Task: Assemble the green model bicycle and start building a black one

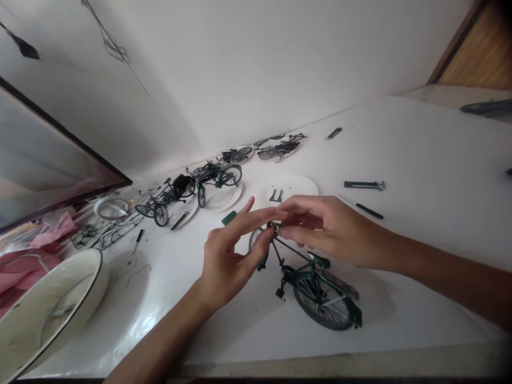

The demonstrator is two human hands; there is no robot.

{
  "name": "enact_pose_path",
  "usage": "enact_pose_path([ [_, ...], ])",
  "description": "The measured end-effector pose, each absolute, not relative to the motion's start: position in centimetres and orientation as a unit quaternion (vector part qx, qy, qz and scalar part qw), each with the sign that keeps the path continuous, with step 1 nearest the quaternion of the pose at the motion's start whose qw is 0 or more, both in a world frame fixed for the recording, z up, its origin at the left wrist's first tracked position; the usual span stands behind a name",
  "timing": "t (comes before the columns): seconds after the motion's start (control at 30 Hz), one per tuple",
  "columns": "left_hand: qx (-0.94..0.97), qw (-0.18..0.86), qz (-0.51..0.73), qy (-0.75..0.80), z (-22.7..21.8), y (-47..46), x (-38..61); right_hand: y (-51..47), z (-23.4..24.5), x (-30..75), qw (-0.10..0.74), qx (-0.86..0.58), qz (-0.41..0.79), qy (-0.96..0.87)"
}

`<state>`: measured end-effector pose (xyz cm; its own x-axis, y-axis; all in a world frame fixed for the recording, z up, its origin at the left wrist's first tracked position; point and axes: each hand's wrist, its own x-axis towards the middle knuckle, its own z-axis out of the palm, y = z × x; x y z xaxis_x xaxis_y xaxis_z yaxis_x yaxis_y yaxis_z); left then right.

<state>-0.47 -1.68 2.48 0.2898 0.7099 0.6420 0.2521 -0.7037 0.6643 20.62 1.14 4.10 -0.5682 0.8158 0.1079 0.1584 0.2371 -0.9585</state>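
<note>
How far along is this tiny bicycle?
The green model bicycle looks mostly built: frame, saddle and both wheels appear on. In hand: the left hand and right hand hold its front end. Left: a small green part on a white plate and loose frames lie apart.

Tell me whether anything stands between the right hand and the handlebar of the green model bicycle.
Nothing visible does: the fingers of the right hand are already at the handlebar of the green model bicycle. The left hand is at the handlebar's other side, not between them.
</note>
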Motion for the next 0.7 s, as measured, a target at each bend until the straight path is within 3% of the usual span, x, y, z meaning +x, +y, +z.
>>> enact_pose_path([
  [0.23, 0.734, 0.294, 0.527, 0.312, 2.73, -2.28, 0.14, 0.85, 4.3, 20.28, 0.383, -0.37, 0.478, -0.699],
  [0.7, 0.779, 0.173, 0.532, 0.283, 1.96, -1.78, -0.53, 0.72, 3.77, 20.44, 0.439, -0.266, 0.426, -0.745],
])
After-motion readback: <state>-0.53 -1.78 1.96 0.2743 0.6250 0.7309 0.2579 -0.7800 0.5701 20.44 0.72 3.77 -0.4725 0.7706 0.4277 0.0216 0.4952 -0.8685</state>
